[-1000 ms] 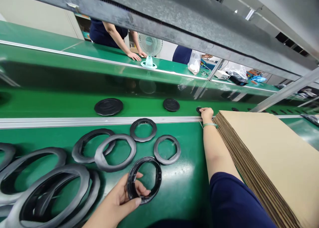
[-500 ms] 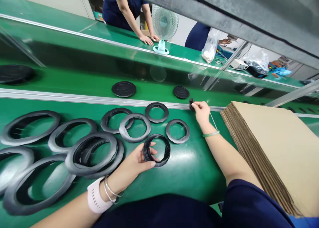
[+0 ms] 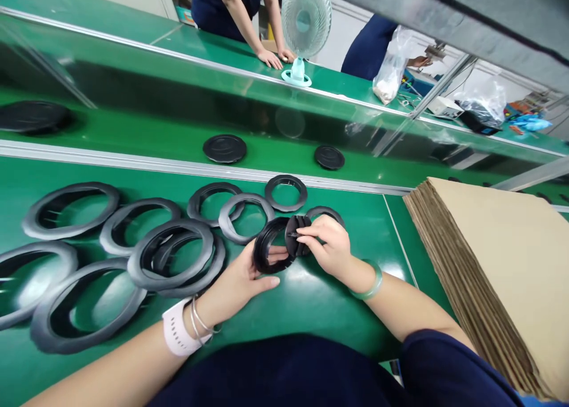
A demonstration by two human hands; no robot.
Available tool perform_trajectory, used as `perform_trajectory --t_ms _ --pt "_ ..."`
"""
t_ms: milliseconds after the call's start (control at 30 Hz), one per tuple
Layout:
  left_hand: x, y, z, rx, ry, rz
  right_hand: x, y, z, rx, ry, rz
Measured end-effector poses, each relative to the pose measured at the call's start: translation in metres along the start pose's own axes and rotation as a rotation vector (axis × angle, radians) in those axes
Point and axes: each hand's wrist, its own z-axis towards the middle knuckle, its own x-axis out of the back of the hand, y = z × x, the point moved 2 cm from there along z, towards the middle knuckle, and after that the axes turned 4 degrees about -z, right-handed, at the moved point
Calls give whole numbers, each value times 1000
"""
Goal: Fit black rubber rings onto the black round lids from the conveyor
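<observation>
Our left hand (image 3: 237, 271) holds its load, thumb spread clear; our right hand (image 3: 331, 244) makes narrow pinch. Smooth green worktop (image 3: 311, 312) lies under our arms, bearing tan cardboard-sheet stack (image 3: 498, 265). Well left of stack, wide dark-grey rings (image 3: 137, 271) lie loose, some overlapping. Closer to stack, glossy black round ring (image 3: 259, 250) sits in left hand; on its stack-facing side, ridged black disc (image 3: 291, 226) pinched in right hand, contact unclear. Step, we judge: offering disc up to ring. Next move calls for squaring disc with ring's opening, ring held steady.
</observation>
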Motion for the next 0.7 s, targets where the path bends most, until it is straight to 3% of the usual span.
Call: perform_trajectory --t_ms 267,433,700 --pt "1 -10 1 90 55 36 -12 -1 -14 171 -203 -79" --pt "4 -18 0 91 134 178 -16 -9 -20 269 -292 -149" --pt "2 -14 -1 76 152 206 -17 -11 -21 356 -324 -294"
